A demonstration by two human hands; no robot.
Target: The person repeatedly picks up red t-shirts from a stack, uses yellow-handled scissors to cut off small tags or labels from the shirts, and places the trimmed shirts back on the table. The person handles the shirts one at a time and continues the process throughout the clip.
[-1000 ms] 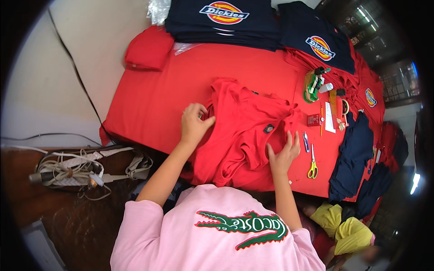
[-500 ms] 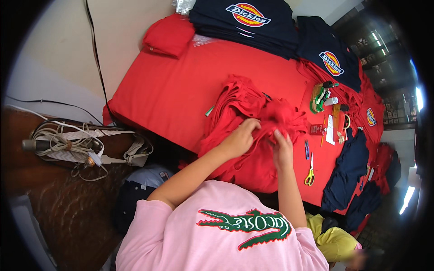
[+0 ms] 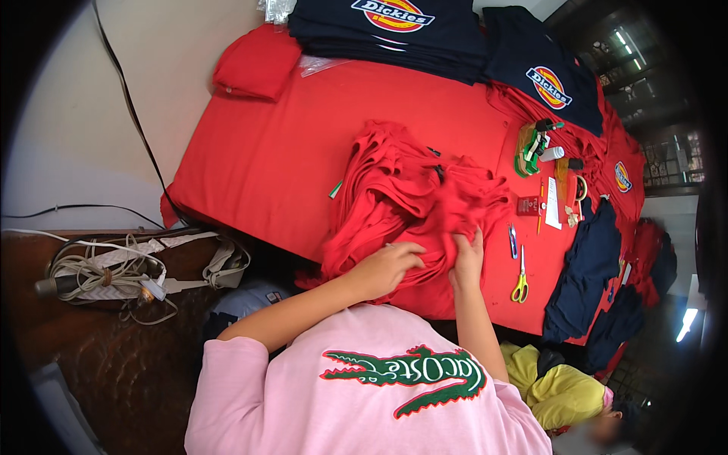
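Observation:
A heap of red fabric that looks like shirts lies rumpled near the front edge of the red-covered table. My left hand has its fingers curled into the cloth on the near side. Just to its right, my right hand pinches a fold of the same red cloth between thumb and fingers. Part of the heap beyond my right hand is smeared by motion. A small green-and-white tag sticks out at the heap's left side. The fingertips of both hands are partly sunk in the folds.
Yellow-handled scissors and a blue cutter lie right of the heap. Behind them stands a green tape dispenser. Folded navy shirts are stacked at the back. A person in yellow is at the lower right.
Both hands have drawn a little closer to me with the red cloth, and the left has moved farther from the right. The whole view has shifted slightly.

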